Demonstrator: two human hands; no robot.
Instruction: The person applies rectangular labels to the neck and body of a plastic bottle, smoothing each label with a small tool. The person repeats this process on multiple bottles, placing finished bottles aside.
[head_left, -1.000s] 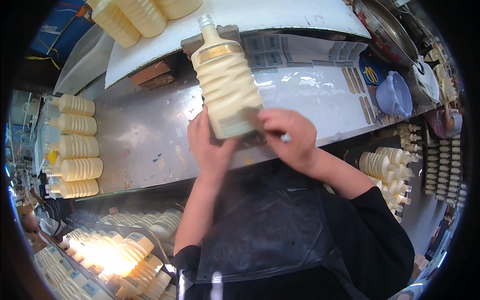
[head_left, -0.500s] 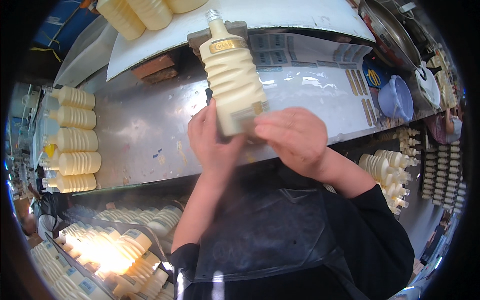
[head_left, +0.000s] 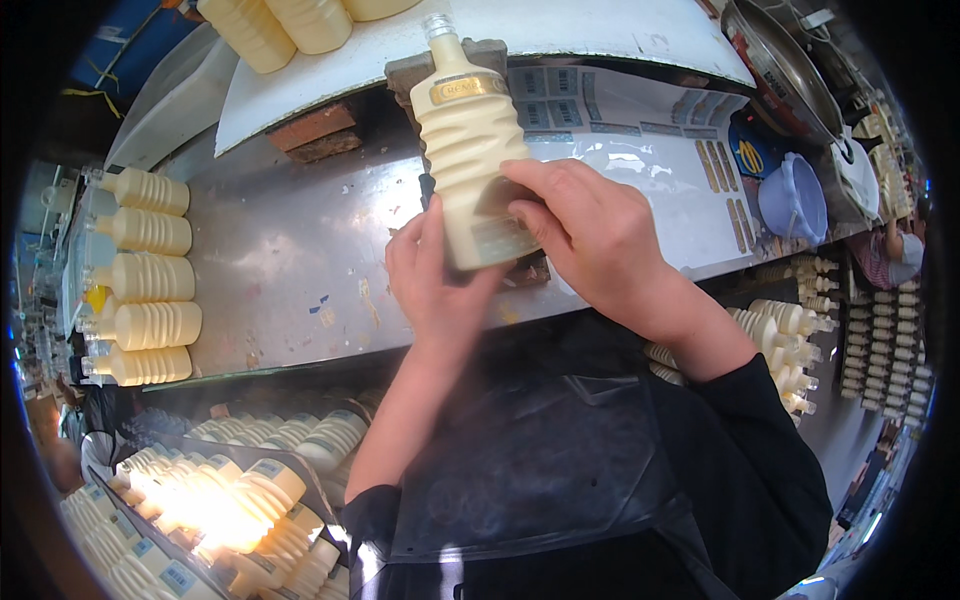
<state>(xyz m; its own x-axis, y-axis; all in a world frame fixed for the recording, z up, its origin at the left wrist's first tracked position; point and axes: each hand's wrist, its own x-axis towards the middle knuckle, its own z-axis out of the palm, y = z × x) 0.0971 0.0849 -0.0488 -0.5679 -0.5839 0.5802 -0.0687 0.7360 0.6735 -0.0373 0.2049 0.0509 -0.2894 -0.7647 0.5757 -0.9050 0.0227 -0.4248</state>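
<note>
A cream-coloured bottle (head_left: 472, 150) with wavy ridges, a gold neck band and a clear threaded mouth lies tilted back, its neck on a brick support (head_left: 490, 56). My left hand (head_left: 432, 270) grips its lower end, fingers along the left side and thumb across the base, partly blurred. Against the lower right side is my right hand (head_left: 590, 225), thumb and forefinger pinched together. Between them sits a dark, flat-looking patch, too smeared to name. A pale label (head_left: 497, 243) shows on the bottle's lower part, partly hidden by the right hand.
Several cream bottles (head_left: 155, 277) line the left end of the metal table (head_left: 290, 270). Label sheets (head_left: 545, 98) and gold strips (head_left: 715, 165) lie at the right, beside a lavender bucket (head_left: 790, 198). A white board (head_left: 580, 35) rests on bricks (head_left: 318, 136) behind. Bottle racks flank me below.
My right hand has moved up and inward along the bottle, now covering part of its lower right side. My left hand keeps its hold on the base.
</note>
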